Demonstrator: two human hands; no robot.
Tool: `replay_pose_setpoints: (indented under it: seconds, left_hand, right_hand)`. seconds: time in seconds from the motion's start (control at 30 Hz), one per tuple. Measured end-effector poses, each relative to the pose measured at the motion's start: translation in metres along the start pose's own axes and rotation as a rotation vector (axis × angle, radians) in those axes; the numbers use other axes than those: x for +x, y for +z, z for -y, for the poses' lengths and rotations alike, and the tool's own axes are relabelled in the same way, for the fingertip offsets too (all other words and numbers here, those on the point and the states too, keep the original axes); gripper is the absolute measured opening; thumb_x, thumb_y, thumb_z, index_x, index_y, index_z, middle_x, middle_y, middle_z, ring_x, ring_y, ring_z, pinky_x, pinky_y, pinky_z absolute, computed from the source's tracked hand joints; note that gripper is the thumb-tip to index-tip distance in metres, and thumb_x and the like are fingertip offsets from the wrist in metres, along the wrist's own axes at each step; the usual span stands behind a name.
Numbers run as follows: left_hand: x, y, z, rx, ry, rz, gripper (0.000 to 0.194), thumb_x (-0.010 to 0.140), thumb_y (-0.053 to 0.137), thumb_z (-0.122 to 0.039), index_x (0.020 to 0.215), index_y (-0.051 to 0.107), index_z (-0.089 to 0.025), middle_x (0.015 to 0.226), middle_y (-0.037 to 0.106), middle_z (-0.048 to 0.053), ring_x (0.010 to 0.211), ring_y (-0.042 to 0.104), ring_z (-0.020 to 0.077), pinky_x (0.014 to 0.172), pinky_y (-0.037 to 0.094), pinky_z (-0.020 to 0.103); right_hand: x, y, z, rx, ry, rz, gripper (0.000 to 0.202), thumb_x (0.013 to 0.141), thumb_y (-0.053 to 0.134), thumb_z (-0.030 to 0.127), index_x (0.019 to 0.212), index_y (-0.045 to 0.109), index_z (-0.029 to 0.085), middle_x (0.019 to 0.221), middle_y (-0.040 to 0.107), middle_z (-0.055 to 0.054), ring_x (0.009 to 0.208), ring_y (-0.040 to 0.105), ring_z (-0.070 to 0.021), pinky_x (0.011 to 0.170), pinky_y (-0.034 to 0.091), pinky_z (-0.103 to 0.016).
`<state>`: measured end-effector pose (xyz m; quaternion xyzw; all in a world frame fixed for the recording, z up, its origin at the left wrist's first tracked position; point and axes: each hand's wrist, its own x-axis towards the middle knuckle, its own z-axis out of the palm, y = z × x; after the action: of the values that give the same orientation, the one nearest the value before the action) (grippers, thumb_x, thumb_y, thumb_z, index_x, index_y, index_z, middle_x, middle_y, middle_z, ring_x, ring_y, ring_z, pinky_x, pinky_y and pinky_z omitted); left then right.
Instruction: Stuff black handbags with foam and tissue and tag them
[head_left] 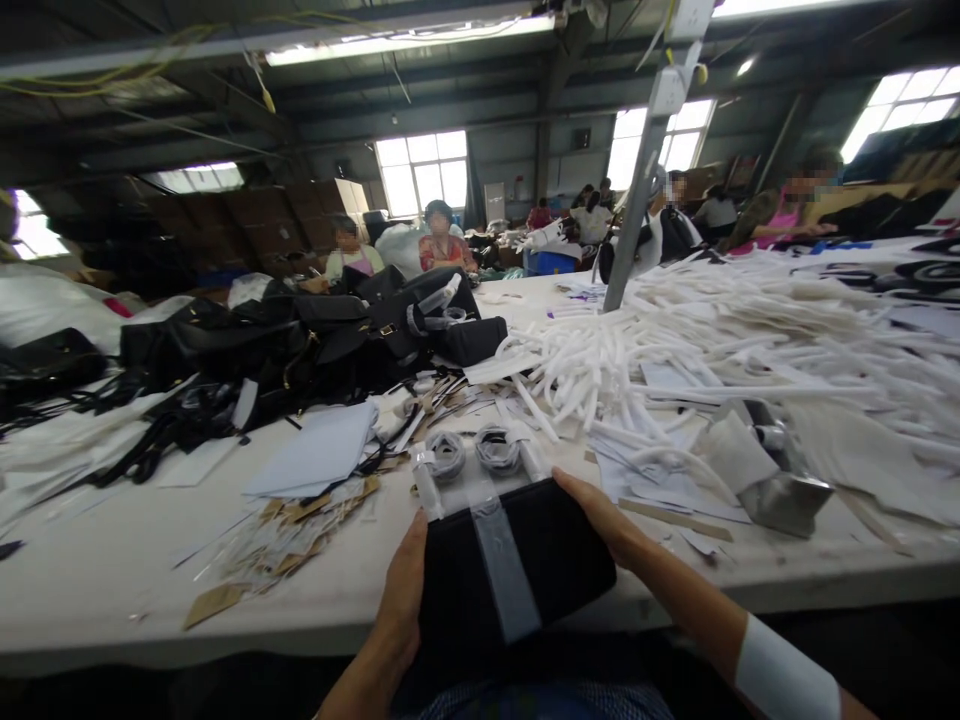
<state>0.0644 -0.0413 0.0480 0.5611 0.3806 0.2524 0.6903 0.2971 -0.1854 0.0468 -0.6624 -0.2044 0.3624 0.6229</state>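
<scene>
A black handbag is held at the near edge of the table, tilted toward me. A pale translucent strip runs down its middle. Beyond its top edge lie two coiled pieces in clear wrapping, a left coil and a right coil, beside white wrapped tubes. My left hand grips the left side of the bag, its fingers mostly hidden behind it. At the upper right corner my right hand holds the bag, thumb on top and the other fingers out of sight.
Black bags are heaped at the left. White foam tubes cover the right side around a metal post. A tape dispenser stands at the right. Paper sheets and small packets lie left; several people sit beyond.
</scene>
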Motion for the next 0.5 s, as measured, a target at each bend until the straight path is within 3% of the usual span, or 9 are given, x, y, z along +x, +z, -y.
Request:
replay_pose_setpoints:
  seconds: [0.17, 0.23, 0.33, 0.43, 0.5]
  left_hand:
    - [-0.002, -0.013, -0.006, -0.014, -0.032, -0.006, 0.056, 0.094, 0.045, -0.061, 0.135, 0.057, -0.025, 0.151, 0.047, 0.002, 0.144, 0.035, 0.0222, 0.123, 0.017, 0.042]
    - [0.000, -0.022, -0.007, -0.061, -0.070, 0.021, 0.056, 0.094, 0.046, -0.061, 0.135, 0.056, -0.025, 0.151, 0.046, 0.002, 0.145, 0.034, 0.0213, 0.124, 0.016, 0.040]
    - [0.006, -0.032, -0.011, -0.167, -0.188, 0.131, 0.056, 0.094, 0.046, -0.060, 0.133, 0.059, -0.023, 0.144, 0.055, 0.004, 0.138, 0.045, 0.0225, 0.122, 0.023, 0.041]
    - [0.010, -0.032, -0.016, -0.221, -0.273, 0.155, 0.051, 0.095, 0.049, -0.055, 0.128, 0.063, -0.019, 0.137, 0.061, 0.006, 0.134, 0.050, 0.0230, 0.121, 0.026, 0.039]
    - [0.011, -0.029, -0.017, -0.243, -0.303, 0.130, 0.048, 0.094, 0.053, -0.052, 0.126, 0.065, -0.018, 0.134, 0.063, 0.006, 0.133, 0.052, 0.0230, 0.120, 0.026, 0.038]
  right_hand:
    - [0.001, -0.018, 0.005, -0.198, 0.000, -0.062, 0.079, 0.081, 0.062, 0.066, 0.144, 0.049, 0.019, 0.153, 0.041, -0.010, 0.146, 0.028, -0.0290, 0.122, 0.011, -0.047]
    - [-0.007, -0.024, 0.001, -0.197, 0.061, -0.066, 0.081, 0.081, 0.061, 0.068, 0.146, 0.046, 0.021, 0.155, 0.038, -0.010, 0.147, 0.026, -0.0300, 0.121, 0.016, -0.050]
    - [-0.020, -0.026, -0.004, -0.137, 0.143, -0.035, 0.072, 0.080, 0.061, 0.068, 0.137, 0.055, 0.025, 0.153, 0.042, -0.007, 0.144, 0.031, -0.0322, 0.117, 0.029, -0.052]
    - [-0.024, -0.017, 0.003, -0.089, 0.148, 0.011, 0.061, 0.079, 0.067, 0.063, 0.127, 0.063, 0.025, 0.142, 0.056, -0.008, 0.137, 0.044, -0.0334, 0.114, 0.036, -0.050]
    - [-0.022, -0.010, 0.013, -0.021, 0.205, 0.110, 0.055, 0.082, 0.067, 0.060, 0.121, 0.065, 0.022, 0.130, 0.066, -0.010, 0.128, 0.055, -0.0331, 0.110, 0.042, -0.048]
